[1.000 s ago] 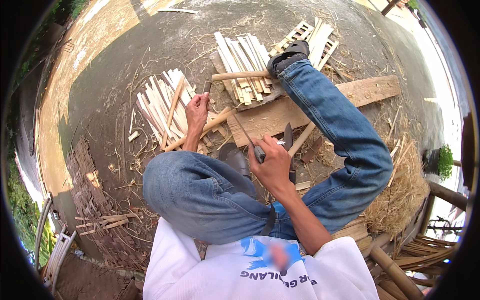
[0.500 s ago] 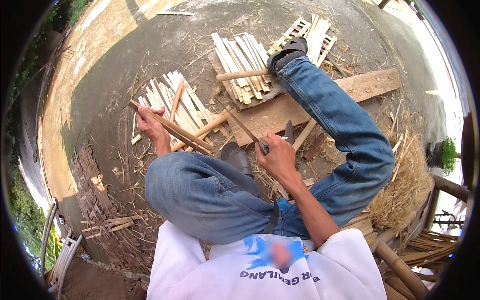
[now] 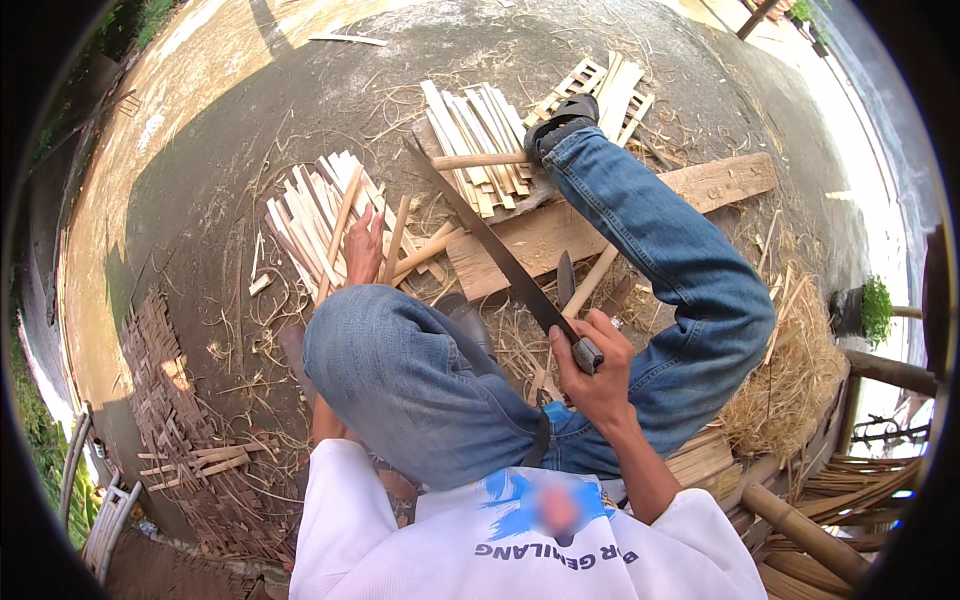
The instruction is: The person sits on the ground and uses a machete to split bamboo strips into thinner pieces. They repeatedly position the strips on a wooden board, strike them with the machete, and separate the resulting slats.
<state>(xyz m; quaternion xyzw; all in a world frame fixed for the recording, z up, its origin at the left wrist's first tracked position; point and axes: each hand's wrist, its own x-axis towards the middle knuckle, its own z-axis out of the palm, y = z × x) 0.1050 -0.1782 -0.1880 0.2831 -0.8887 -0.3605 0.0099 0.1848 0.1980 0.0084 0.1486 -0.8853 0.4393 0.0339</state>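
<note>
We judge blade handling in hand: right fingers (image 3: 614, 347) grip a machete (image 3: 510, 262); left fingers (image 3: 362, 236), hold unclear, adjoin a stick (image 3: 396, 238) next needing steadying.

A head camera is looking down from just above a white cloth shirt (image 3: 420, 555), past blue denim jeans (image 3: 395, 365), at flat grey ground (image 3: 220, 190).

Dark capital lettering (image 3: 517, 552) is running across the front of the person's white shirt (image 3: 420, 550), appearing upside down and bending with the cloth. In the head view it is sitting just below a bright blue print (image 3: 505, 512), whose middle a pinkish blurred spot (image 3: 559, 508) is covering.
</note>
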